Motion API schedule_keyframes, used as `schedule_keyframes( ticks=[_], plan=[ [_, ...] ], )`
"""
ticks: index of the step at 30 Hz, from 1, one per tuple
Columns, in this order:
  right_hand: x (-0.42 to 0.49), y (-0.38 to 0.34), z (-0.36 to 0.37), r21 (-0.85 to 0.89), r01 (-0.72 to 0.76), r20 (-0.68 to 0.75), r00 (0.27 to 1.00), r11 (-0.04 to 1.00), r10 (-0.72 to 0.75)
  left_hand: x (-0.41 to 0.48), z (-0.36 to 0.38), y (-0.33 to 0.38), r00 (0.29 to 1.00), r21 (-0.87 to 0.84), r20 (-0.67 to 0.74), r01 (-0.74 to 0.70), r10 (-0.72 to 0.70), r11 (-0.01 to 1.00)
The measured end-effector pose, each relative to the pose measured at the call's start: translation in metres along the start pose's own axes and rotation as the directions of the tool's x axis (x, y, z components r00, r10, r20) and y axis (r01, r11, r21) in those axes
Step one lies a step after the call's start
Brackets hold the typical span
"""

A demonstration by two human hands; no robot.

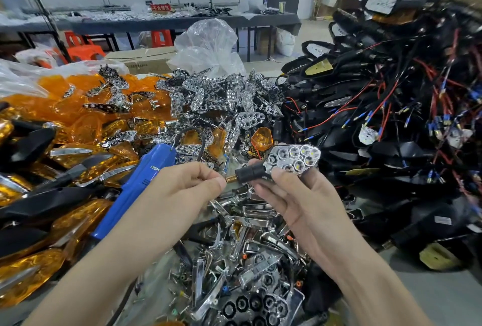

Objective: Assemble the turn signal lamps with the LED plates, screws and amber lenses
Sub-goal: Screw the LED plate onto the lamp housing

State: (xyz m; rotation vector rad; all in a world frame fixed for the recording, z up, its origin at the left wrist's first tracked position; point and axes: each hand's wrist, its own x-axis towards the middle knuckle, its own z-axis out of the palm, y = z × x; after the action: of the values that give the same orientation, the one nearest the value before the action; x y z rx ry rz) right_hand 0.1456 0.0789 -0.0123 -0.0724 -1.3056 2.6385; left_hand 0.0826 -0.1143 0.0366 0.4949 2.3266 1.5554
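Chrome cups with small LEDs fill the face of the lamp [292, 160], which is held in the air just above the heaped parts, between the two hands. The right hand [294, 195] has its grip closed around the lamp's black stalk, thumb on top and fingers under the body. The left hand [182, 185] pinches the brass threaded stud [230, 178] at the stalk's end; thumb and forefinger meet on it and the other fingers are curled. No amber lens covers the lamp's face.

A blue power screwdriver [138, 185] lies just beside the left wrist, on a heap of amber lenses [65, 106] that spreads over the left side. Loose chrome LED plates [221, 96] are piled beyond the hands, with a clear plastic bag [208, 41] behind them. Black housings [391, 78] trailing red and blue wires are heaped on the right. Nearest the person — under the forearms — lie chrome trim pieces [247, 216] and small screws [180, 278].
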Motion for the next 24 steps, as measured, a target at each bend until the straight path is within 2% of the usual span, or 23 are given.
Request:
schedule_keyframes(
  ticks=[3,8,14,18,24],
  plan=[
    [0.0006,0.0031,-0.0005,-0.069,0.051,0.014,0.999,0.996,-0.05,0.0037,-0.0017,-0.0021,0.995,-0.1,0.042,0.094,-0.09,0.99],
    [0.0009,0.0046,-0.0014,-0.192,0.099,-0.01,0.995,0.976,-0.103,0.0053,-0.003,-0.0046,0.985,-0.152,0.108,0.148,-0.132,0.977],
    [0.0001,0.0029,-0.0019,-0.238,0.113,0.022,0.994,0.965,-0.111,0.0035,-0.0023,-0.0042,0.997,-0.098,0.043,0.075,-0.071,0.992],
    [-0.0002,0.0025,0.0013,-0.199,0.111,0.027,0.994,0.974,-0.107,0.0047,-0.0026,-0.0051,0.999,-0.096,0.012,0.046,-0.045,0.994],
    [-0.0006,0.0034,0.0041,-0.023,0.064,-0.035,0.997,0.998,-0.065,0.0065,-0.0007,-0.0028,0.997,-0.118,0.05,0.066,-0.061,0.991]
  ],
)
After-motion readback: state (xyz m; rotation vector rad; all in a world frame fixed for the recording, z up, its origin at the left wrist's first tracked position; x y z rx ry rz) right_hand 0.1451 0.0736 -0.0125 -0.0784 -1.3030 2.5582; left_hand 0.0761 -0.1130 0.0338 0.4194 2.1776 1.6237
